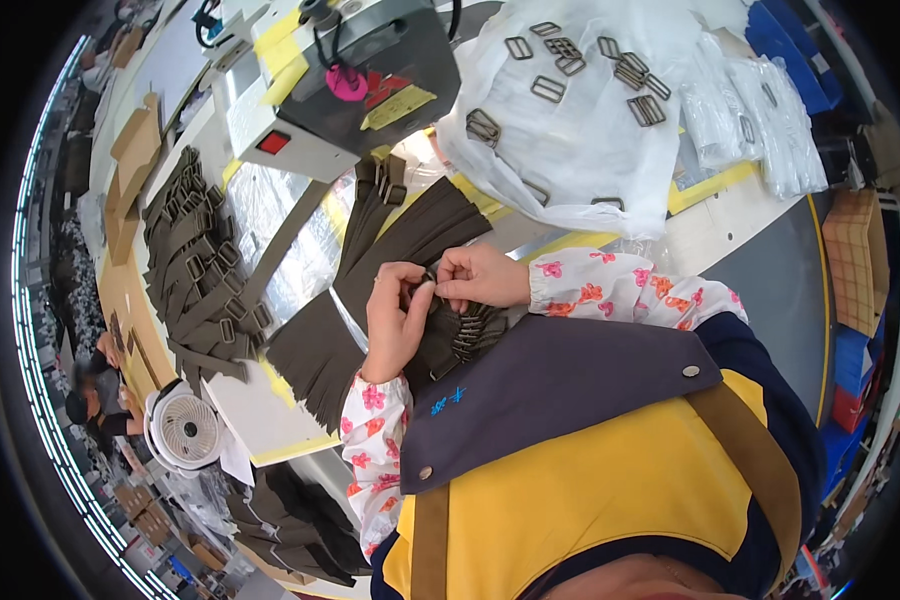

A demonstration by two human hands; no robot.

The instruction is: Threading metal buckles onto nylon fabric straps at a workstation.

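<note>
My left hand (pixel 398 318) and my right hand (pixel 482 276) meet just in front of my body, fingertips pinched together. Between them is a small part of a dark olive webbing strap (pixel 429 272), mostly hidden by my fingers. Just below, close to my apron, lies a row of metal slide buckles (pixel 467 332) on dark straps. Fanned stacks of cut straps lie beyond my hands (pixel 420 235) and beside my left wrist (pixel 315 355).
A pile of straps with buckles (pixel 198 255) lies at left. Past my hands stands a grey and white machine (pixel 370 80). Loose slide buckles (pixel 548 89) rest on white plastic sheeting (pixel 510 170) at far right. A white fan (pixel 185 427) stands at the left edge.
</note>
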